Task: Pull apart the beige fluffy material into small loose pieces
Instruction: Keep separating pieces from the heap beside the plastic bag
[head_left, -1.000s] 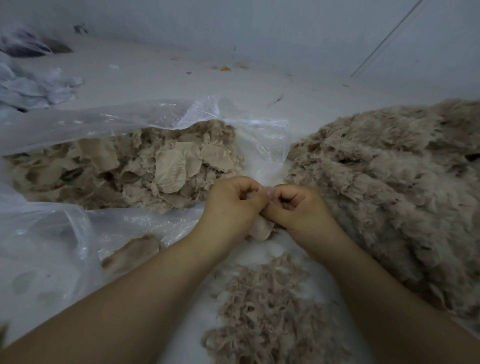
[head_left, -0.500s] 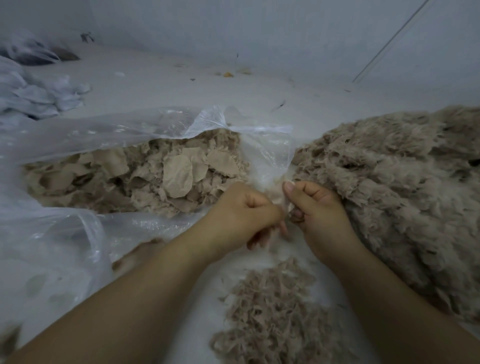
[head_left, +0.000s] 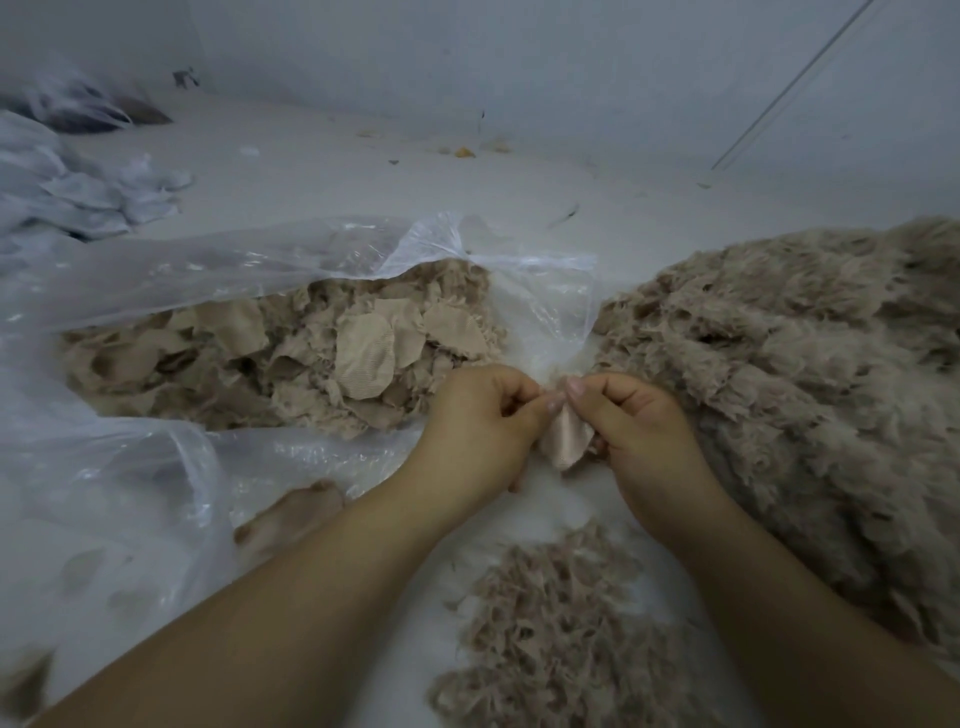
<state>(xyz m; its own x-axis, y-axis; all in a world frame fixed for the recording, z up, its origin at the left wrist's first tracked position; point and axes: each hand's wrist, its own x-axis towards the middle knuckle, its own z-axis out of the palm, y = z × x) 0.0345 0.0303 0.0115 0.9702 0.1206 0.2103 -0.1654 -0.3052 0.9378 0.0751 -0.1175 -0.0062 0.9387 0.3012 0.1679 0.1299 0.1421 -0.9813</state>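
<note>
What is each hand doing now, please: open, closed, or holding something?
Left hand: closed, pinching the top of the small beige fabric piece.
Right hand: closed, pinching the same piece from the other side.

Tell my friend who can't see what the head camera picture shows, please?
Two hands, left hand and right hand, pinch a small beige piece between them. A fluffy beige heap lies right, a clear plastic bag of flat scraps left, shredded bits below.
</note>
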